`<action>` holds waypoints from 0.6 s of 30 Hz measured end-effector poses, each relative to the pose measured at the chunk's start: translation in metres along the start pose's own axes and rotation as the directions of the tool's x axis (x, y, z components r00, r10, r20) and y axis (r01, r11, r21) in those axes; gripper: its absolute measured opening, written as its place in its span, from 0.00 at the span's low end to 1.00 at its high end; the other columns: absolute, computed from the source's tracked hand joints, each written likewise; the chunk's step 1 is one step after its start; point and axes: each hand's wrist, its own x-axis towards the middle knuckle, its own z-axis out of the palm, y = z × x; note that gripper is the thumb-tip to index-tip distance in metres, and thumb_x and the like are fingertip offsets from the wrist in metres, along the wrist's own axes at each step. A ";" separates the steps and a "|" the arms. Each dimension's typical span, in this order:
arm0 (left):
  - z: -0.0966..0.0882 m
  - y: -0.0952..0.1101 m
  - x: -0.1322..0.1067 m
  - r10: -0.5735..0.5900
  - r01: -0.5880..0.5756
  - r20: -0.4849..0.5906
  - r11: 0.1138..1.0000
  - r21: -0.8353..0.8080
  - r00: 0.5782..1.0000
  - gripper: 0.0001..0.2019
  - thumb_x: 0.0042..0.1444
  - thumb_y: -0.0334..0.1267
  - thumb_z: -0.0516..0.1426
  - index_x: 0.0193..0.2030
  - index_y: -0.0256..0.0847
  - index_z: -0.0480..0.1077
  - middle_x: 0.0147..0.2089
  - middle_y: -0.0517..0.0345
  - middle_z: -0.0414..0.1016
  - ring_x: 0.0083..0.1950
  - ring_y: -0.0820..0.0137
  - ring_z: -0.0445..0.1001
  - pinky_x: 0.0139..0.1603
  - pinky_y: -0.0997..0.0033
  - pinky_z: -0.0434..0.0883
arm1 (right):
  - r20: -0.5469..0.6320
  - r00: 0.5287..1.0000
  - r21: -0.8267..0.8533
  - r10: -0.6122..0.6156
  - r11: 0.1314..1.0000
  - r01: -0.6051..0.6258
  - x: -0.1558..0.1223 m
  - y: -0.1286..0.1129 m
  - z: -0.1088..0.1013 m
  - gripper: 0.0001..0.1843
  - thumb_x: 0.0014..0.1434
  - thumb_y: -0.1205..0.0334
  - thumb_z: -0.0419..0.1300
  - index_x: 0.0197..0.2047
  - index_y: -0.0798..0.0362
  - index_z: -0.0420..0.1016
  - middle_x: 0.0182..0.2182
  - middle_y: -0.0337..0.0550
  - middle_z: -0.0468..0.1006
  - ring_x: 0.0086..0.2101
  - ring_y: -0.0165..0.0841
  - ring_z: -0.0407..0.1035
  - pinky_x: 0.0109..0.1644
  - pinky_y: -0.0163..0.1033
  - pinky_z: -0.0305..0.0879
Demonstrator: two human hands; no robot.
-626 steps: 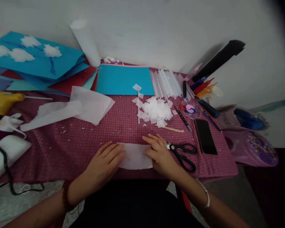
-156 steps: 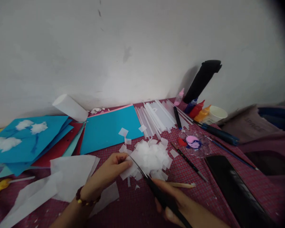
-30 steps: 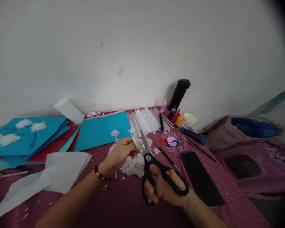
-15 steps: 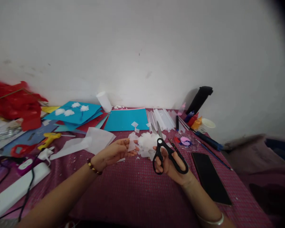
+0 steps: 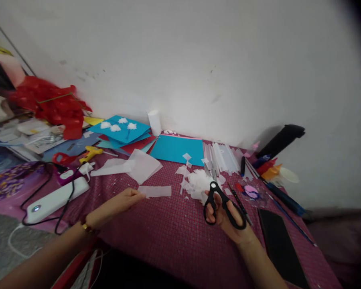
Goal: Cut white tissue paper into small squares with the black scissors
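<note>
Paper strip left of scissors

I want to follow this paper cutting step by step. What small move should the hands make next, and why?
Probably the left hand should pinch and lift the white paper strip toward the scissors. Its fingertips only reach the strip's near end, which lies flat on the red checked cloth. The right hand already holds the scissors raised beside the pile of cut white pieces, with nothing between the blades.
</note>
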 end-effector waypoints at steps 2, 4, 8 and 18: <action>-0.022 -0.020 -0.011 -0.009 0.023 -0.084 0.986 0.167 0.996 0.15 0.53 0.44 0.50 0.18 0.42 0.55 0.18 0.66 0.53 0.20 0.73 0.54 0.23 0.72 0.50 | -0.014 1.000 -0.033 0.012 0.999 -0.013 0.001 0.002 0.001 0.27 0.59 0.41 0.56 0.55 0.47 0.70 0.31 0.42 0.71 0.29 0.33 0.62 0.37 0.41 0.61; -0.044 -0.032 -0.023 0.022 0.085 -0.256 0.913 0.398 0.966 0.11 0.53 0.39 0.49 0.20 0.42 0.57 0.21 0.62 0.60 0.24 0.70 0.61 0.27 0.71 0.56 | -0.030 0.999 -0.080 0.019 0.997 -0.022 0.001 0.004 0.002 0.27 0.59 0.40 0.56 0.55 0.47 0.70 0.31 0.42 0.71 0.29 0.34 0.62 0.37 0.42 0.61; -0.073 -0.031 -0.045 0.304 0.363 -0.546 0.490 0.792 0.781 0.10 0.57 0.37 0.48 0.39 0.38 0.69 0.43 0.46 0.74 0.45 0.53 0.70 0.48 0.54 0.62 | -0.032 0.999 -0.139 0.019 0.990 -0.023 0.002 0.009 0.003 0.27 0.60 0.42 0.55 0.56 0.47 0.68 0.31 0.42 0.72 0.29 0.35 0.63 0.36 0.43 0.61; -0.005 0.016 0.047 0.254 -0.108 -0.105 0.702 0.704 0.961 0.09 0.53 0.34 0.53 0.36 0.40 0.73 0.41 0.48 0.77 0.46 0.56 0.72 0.46 0.59 0.62 | -0.014 0.999 -0.228 0.043 0.973 -0.045 0.004 0.017 0.006 0.27 0.61 0.43 0.54 0.57 0.51 0.67 0.32 0.44 0.72 0.29 0.33 0.64 0.36 0.40 0.59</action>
